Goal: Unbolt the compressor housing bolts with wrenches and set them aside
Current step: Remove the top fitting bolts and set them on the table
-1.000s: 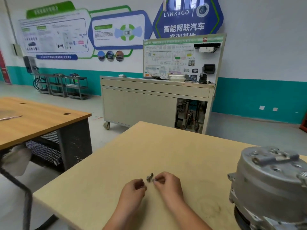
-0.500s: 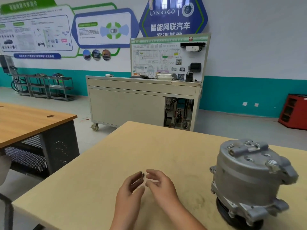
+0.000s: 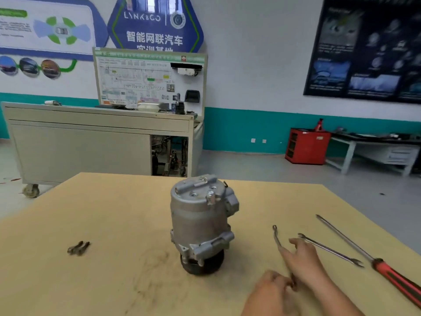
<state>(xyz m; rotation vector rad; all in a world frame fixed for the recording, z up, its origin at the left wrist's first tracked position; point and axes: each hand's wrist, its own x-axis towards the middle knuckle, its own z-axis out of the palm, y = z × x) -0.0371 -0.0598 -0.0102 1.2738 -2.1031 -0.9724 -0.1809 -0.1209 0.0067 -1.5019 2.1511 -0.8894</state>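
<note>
Reaching my right hand (image 3: pixel 304 258) for the small wrench (image 3: pixel 276 237), fingers straight and lying over its shaft, which is running away from me, right of the compressor (image 3: pixel 200 215). My left hand (image 3: pixel 271 290) is sitting curled at its near end; whether it is gripping, I cannot tell.

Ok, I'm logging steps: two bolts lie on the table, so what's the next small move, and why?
Probably grip the wrench under the right hand and lift it to the compressor. That hand's fingers lie straight over its shaft, a bolt stands on the compressor's top, and two bolts lie aside at left.
</note>
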